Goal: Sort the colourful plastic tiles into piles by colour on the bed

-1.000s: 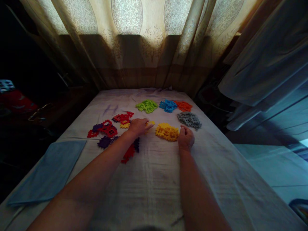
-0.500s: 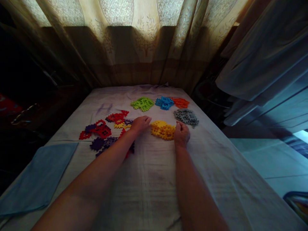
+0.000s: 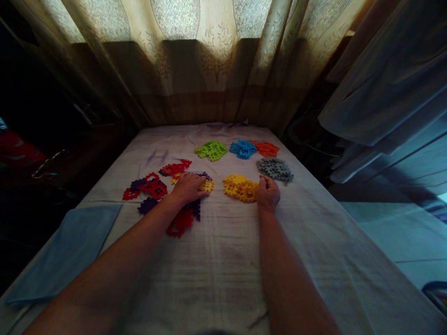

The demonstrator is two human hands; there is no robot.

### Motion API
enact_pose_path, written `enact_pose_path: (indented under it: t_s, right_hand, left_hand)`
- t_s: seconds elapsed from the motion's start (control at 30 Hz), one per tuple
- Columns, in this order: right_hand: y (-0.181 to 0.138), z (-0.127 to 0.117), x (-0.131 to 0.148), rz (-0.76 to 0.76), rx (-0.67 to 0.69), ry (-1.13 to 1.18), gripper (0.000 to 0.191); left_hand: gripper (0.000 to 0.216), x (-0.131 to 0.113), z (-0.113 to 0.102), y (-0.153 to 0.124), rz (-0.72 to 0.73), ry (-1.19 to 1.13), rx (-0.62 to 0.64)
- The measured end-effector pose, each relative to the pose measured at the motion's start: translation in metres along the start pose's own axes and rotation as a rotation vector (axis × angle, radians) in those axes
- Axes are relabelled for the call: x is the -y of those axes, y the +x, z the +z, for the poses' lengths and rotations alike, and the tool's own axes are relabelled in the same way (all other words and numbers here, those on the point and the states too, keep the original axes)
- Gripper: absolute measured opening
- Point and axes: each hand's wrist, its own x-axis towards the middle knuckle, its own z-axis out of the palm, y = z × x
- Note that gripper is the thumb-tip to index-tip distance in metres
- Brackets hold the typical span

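Observation:
My left hand (image 3: 187, 187) is over the mixed red, purple and yellow pieces, its thumb and fingers closed on a yellow interlocking toy piece (image 3: 207, 186). Under and beside it lie red pieces (image 3: 180, 224) and a purple piece (image 3: 147, 206). My right hand (image 3: 268, 194) rests curled on the sheet at the right edge of a yellow pile (image 3: 240, 188). Its fingers are closed, and whatever they might hold is hidden.
Beyond my hands are piles of green pieces (image 3: 211, 150), blue pieces (image 3: 242, 149), orange pieces (image 3: 266, 149) and grey pieces (image 3: 275, 169). A folded blue cloth (image 3: 70, 251) lies at the left on the sheet-covered surface (image 3: 223, 270). Curtains (image 3: 216, 70) hang behind.
My left hand has moved left from beside the yellow pile to the mixed pieces and closed on a yellow one. My right hand stays by the yellow pile. The view shifts slightly.

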Motion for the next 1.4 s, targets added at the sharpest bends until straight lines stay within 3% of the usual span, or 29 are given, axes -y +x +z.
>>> enact_pose_path:
  t_s: [0.2,0.33,0.47,0.6,0.67,0.8,0.93,1.17,1.3,1.4]
  right_hand:
    - [-0.001,0.001,-0.001,-0.021,-0.043,0.000,0.037]
    - [-0.001,0.002,-0.001,-0.037,-0.042,0.005,0.038]
    - [-0.001,0.002,-0.001,-0.041,-0.037,0.015,0.039]
    - [-0.002,0.002,0.000,-0.045,-0.044,0.004,0.039]
    - [-0.002,0.002,0.000,-0.048,-0.047,0.001,0.038]
    - [-0.002,0.002,0.002,-0.049,-0.039,0.003,0.036]
    - [-0.003,0.001,0.003,-0.047,-0.029,0.007,0.036]
    - [-0.001,0.001,0.001,-0.038,-0.022,-0.005,0.036]
    - [-0.001,0.001,0.001,-0.037,-0.021,-0.009,0.037]
    - [-0.001,0.001,0.000,-0.041,-0.025,-0.015,0.036]
  left_hand:
    - [0.033,0.001,0.001,0.001,0.138,0.074,-0.090]
    - [0.036,0.001,-0.007,0.002,0.156,0.102,-0.103]
    - [0.039,-0.009,-0.015,0.010,-0.053,-0.014,-0.159]
    - [0.034,-0.029,-0.014,0.029,-0.284,-0.446,-0.165]
    - [0.034,-0.038,-0.008,0.037,-0.332,-0.583,-0.131]
    - [0.040,-0.049,0.008,0.042,-0.363,-0.638,-0.082]
    - [0.033,-0.056,0.017,0.036,-0.362,-0.606,-0.092]
    - [0.028,-0.064,0.014,0.026,-0.337,-0.536,-0.131]
    - [0.029,-0.046,0.006,0.009,-0.315,-0.455,-0.159]
    - [0.031,-0.024,0.001,-0.006,-0.278,-0.206,-0.162]
